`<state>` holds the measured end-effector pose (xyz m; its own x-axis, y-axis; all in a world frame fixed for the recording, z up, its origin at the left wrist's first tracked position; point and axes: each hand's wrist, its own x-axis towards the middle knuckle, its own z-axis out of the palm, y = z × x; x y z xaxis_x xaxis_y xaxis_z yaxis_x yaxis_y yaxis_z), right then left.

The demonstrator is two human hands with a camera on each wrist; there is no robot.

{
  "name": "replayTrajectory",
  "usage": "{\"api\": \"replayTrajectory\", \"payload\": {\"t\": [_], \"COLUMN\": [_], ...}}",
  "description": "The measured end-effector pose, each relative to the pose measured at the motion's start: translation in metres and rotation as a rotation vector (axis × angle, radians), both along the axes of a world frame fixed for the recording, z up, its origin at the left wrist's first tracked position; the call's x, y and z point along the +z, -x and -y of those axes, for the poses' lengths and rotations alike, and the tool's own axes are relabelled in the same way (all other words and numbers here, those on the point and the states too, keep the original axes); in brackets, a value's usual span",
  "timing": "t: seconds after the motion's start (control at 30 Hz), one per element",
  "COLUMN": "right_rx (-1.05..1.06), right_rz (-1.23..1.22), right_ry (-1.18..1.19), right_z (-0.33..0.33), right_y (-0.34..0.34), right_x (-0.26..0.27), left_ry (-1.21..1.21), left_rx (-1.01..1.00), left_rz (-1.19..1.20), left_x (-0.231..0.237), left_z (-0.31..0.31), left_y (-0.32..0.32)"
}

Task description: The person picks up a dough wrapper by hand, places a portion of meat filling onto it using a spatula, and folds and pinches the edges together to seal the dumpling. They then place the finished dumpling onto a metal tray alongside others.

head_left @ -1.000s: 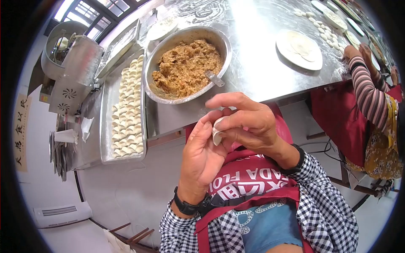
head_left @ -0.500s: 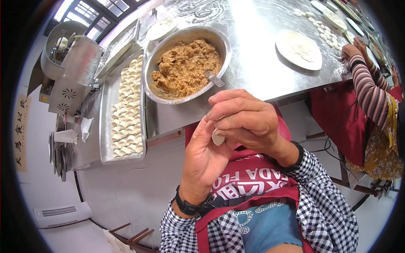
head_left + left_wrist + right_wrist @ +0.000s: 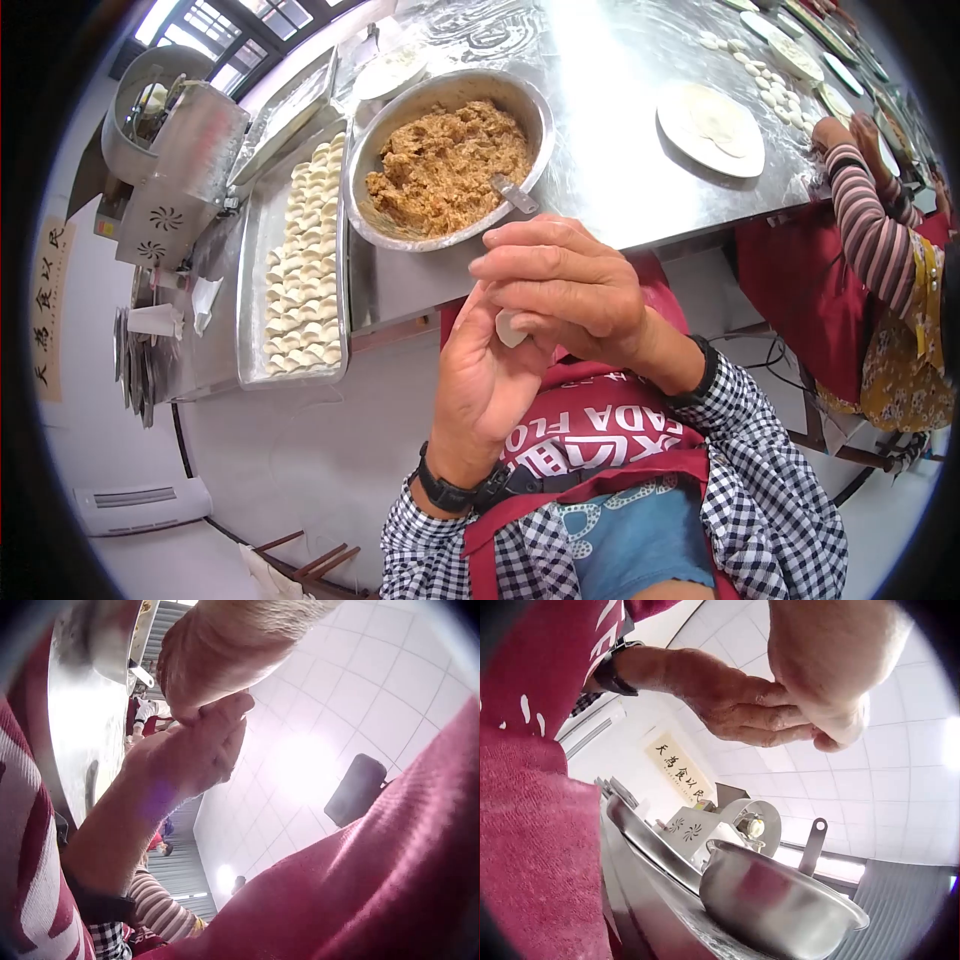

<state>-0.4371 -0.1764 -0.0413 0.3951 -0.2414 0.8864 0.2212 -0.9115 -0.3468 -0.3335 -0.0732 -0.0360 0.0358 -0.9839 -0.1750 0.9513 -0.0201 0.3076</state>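
In front of the apron, both hands hold a small white dumpling (image 3: 511,328) between them. The left hand (image 3: 488,372) has its palm turned up, with the dumpling at its thumb and fingers. My right hand (image 3: 575,290) comes over from the other side, pinching the dumpling with bent fingers that cover most of it. Only a pale piece of dough shows under the right thumb. The wrist views show the left hand (image 3: 720,701) and the right hand (image 3: 176,761) meeting at the fingertips.
A steel bowl (image 3: 540,95) of brown filling, with a metal handle (image 3: 513,193) sticking out, stands ahead. Left of it lies a tray (image 3: 258,240) with rows of dumplings. A white plate (image 3: 745,165) holds round wrappers. At the right, another person's striped sleeve (image 3: 865,215) reaches over the table.
The right fingers have drawn together and lowered over the dumpling, so less of it shows. The hands stay together in nearly the same place.
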Motion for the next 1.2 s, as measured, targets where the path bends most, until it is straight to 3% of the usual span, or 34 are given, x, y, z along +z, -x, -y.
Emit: {"api": "replayTrajectory", "payload": {"t": [0.1,0.23,0.3,0.4,0.53,0.7,0.83,0.9,0.93,1.0,1.13,1.2], "right_rx": [0.064,0.077,-0.027,-0.023,-0.042,0.154,0.177,0.363,0.364,0.439,0.437,0.498], "right_rz": [0.07,0.039,0.009,-0.078,-0.111,0.065,0.001,0.018,0.014,-0.028,-0.058,0.044], "right_ry": [-0.187,-0.201,-0.033,0.141,0.142,-0.348,-0.192,-0.443,-0.445,-0.673,-0.635,-0.823], "right_z": [-0.006,-0.006,-0.005,0.0,-0.003,-0.015,-0.005,-0.006,-0.008,-0.012,-0.011,-0.014], "right_y": [-0.002,0.003,0.002,0.005,0.006,0.005,0.011,0.012,0.014,0.017,0.02,0.019], "right_x": [-0.007,-0.005,-0.003,-0.006,-0.004,-0.004,-0.007,-0.011,-0.011,-0.01,-0.01,-0.014], "left_ry": [-0.058,-0.119,-0.006,-0.079,-0.082,-0.087,0.041,0.029,0.027,0.049,0.074,-0.072], "left_rx": [-0.014,0.003,-0.054,-0.013,0.0,0.016,0.013,0.039,0.041,0.016,-0.067,0.012], "left_rz": [0.019,0.046,-0.088,-0.01,0.018,0.181,0.17,0.179,0.176,0.215,0.244,0.331], "left_x": [0.003,0.002,-0.007,0.003,0.0,0.003,0.003,0.002,0.002,0.004,0.001,0.01], "left_z": [-0.002,0.0,0.001,0.0,-0.002,-0.004,-0.005,-0.004,-0.004,-0.004,-0.004,-0.003], "left_y": [0.001,0.004,-0.001,0.006,0.005,0.006,0.006,0.006,0.007,0.006,0.003,0.009]}}
